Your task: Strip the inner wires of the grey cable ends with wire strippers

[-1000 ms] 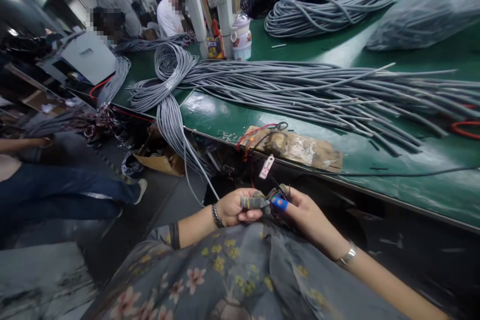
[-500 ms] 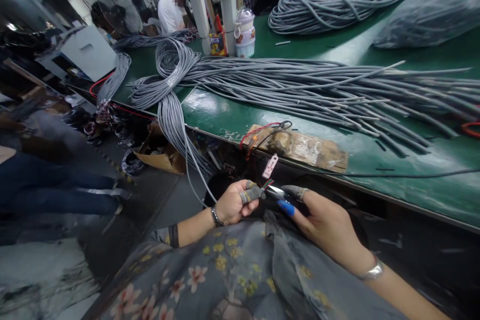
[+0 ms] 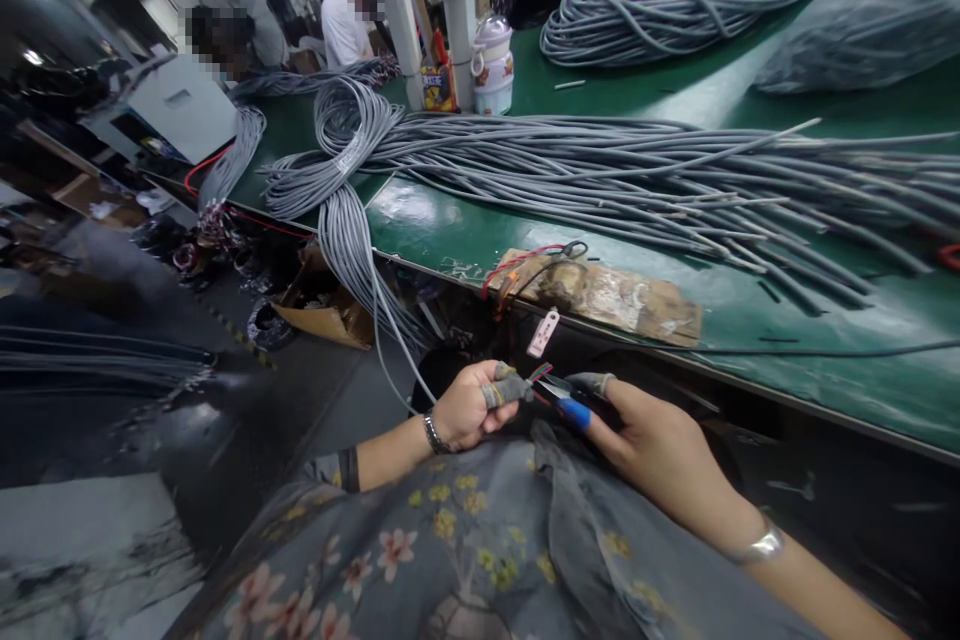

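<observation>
My left hand (image 3: 472, 405) is closed in a pinch over my lap, grey finger cots on thumb and forefinger, gripping the end of a thin grey cable (image 3: 390, 360) that hangs down from the bench. Short coloured wire ends stick out at its fingertips. My right hand (image 3: 645, 435) is closed on a small cutting tool with blue handles (image 3: 566, 400), its metal tip touching those wire ends. Both hands sit just below the front edge of the green bench (image 3: 825, 360).
A wide bundle of grey cables (image 3: 637, 180) lies across the bench, with more coils (image 3: 660, 15) behind. A brown taped pad (image 3: 607, 295) sits at the bench edge. A cardboard box (image 3: 322, 315) stands on the floor. Two people sit far left.
My hands have drawn apart a little, and the cutter's tip now shows at the wire ends. The legs in blue trousers at the left have gone from view.
</observation>
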Tool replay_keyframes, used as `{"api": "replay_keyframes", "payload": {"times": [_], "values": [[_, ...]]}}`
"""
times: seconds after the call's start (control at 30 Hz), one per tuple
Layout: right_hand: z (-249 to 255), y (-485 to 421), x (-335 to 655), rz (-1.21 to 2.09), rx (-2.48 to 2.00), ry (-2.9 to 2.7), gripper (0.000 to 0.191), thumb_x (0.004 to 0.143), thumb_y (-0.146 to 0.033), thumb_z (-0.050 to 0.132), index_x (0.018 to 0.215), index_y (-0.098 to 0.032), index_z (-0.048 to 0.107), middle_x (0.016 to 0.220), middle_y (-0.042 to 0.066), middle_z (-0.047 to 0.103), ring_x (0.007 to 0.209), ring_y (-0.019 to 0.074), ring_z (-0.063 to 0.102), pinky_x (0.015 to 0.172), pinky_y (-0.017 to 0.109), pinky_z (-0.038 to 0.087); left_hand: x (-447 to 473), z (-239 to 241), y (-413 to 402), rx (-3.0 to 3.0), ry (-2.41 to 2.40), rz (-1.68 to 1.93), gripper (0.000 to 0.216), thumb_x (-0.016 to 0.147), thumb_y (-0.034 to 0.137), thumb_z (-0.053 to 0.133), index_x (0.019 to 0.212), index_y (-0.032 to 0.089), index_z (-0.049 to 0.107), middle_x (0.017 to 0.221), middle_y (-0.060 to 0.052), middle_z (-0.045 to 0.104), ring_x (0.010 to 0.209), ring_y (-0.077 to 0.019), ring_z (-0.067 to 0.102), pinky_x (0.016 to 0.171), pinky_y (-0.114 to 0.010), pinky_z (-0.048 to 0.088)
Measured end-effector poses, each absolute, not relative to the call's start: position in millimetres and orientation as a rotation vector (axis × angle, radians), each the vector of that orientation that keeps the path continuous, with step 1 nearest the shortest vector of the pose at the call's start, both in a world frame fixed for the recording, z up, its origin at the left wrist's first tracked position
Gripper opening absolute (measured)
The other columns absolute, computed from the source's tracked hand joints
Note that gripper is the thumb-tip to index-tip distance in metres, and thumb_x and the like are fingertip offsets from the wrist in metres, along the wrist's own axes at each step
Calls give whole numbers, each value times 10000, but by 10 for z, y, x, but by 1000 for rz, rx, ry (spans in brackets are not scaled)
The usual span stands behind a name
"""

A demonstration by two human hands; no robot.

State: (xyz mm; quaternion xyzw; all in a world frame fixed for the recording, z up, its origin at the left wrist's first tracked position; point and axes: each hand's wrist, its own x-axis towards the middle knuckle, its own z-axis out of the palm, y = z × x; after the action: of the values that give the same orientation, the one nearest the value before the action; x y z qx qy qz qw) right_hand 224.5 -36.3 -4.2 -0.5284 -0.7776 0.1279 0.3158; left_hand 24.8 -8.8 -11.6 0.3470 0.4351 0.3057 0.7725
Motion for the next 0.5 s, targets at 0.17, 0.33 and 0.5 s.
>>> {"api": "replay_keyframes", "payload": {"times": [0.17, 0.33, 0.5], "values": [[-43, -349, 2277, 570, -1416, -2047, 211, 856, -378, 472, 765, -228, 590, 604, 1, 636, 466, 144, 551, 459, 244, 396, 247, -98, -87, 775, 947, 640, 491, 554, 544, 754, 674, 165, 466, 395, 90, 431, 277, -7, 237, 343, -191, 80], [-36, -347, 2295, 524, -1457, -2105, 260, 850, -398, 459, 662, -229, 521, 565, 5, 592, 472, 148, 539, 457, 248, 374, 236, -109, -81, 790, 966, 617, 495, 528, 553, 755, 661, 163, 481, 383, 90, 424, 277, -9, 223, 334, -192, 75], [-15, -357, 2300, 429, -1470, -2110, 298, 848, -405, 457, 602, -239, 432, 516, -3, 541, 417, 142, 491, 427, 254, 327, 237, -115, -99, 879, 1013, 650, 506, 556, 582, 749, 666, 162, 489, 399, 87, 434, 283, -13, 236, 327, -192, 86]]}}
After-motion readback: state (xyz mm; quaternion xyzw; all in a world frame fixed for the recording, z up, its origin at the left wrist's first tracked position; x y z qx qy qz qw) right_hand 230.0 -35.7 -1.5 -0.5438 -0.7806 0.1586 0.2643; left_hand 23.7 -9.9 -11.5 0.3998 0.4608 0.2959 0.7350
